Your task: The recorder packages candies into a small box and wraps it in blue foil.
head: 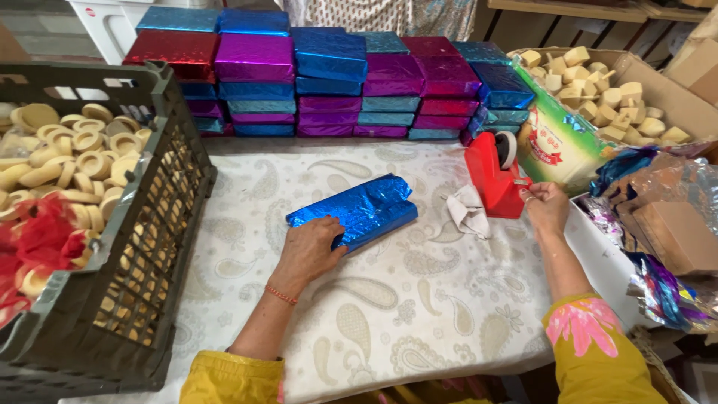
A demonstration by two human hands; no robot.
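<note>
Nearest us, our left hand (310,251) lies flat on the near end of a blue foil-wrapped package (357,210), fingers spread over the wrapping, pressing it to the paisley-clothed bench (419,299). Our right hand (546,208) reaches the red tape dispenser (493,179), fingers pinched narrow at its front edge; we cannot tell whether they grip tape. Left stands a dark plastic crate (149,247) of pale round pieces. Farther back, stacked foil packages (329,75) in blue, purple, red and teal line the wall.
</note>
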